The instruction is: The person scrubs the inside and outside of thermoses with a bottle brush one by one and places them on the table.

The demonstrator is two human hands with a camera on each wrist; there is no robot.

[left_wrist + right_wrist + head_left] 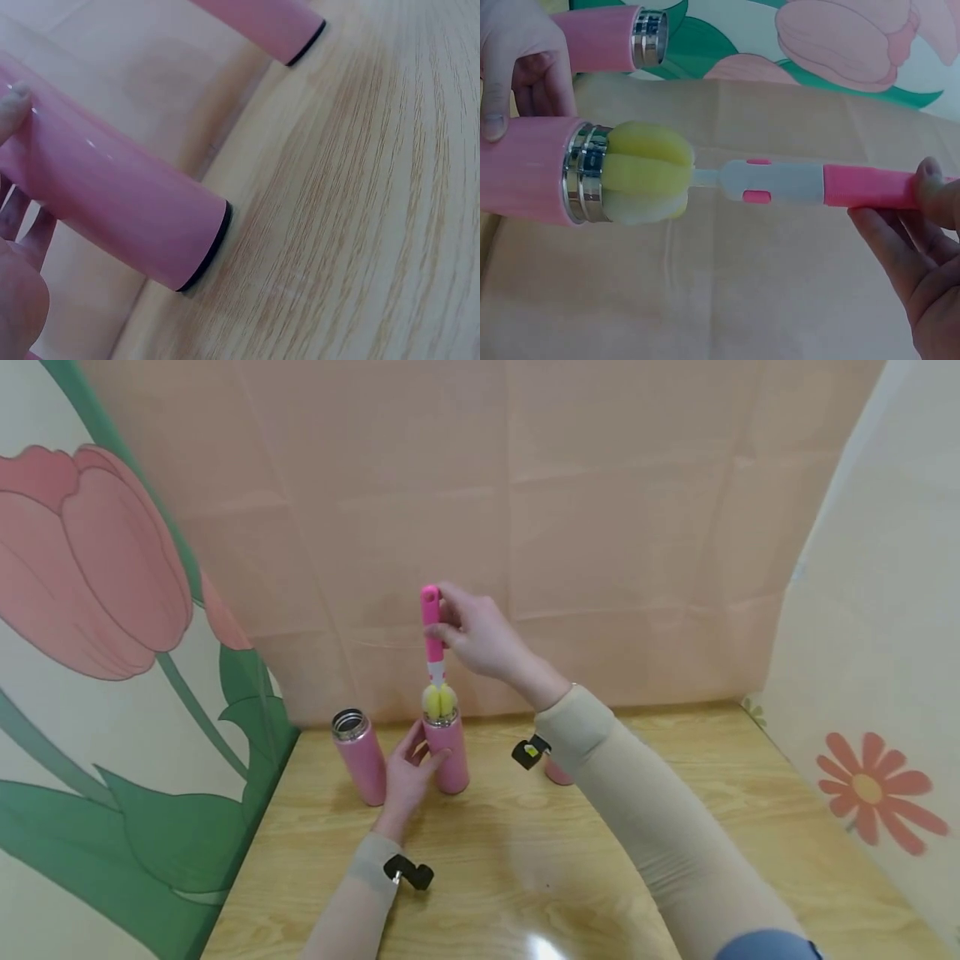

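Observation:
My right hand (476,631) grips the pink handle of a bottle brush (780,184), held upright over the middle bottle. Its yellow and white sponge head (649,169) sits at the bottle's open metal mouth, its lower end at the rim. Around the body of that pink bottle (452,768) my left hand (408,781) wraps its fingers and thumb. In the left wrist view the bottle's black base rests on the wooden table (360,187). A second pink bottle (363,764), also uncapped, stands just left of my left hand.
A third pink bottle (558,772) is mostly hidden behind my right sleeve. A peach cloth backdrop (600,527) hangs along the table's back edge. Flower-printed panels (870,785) stand at both sides.

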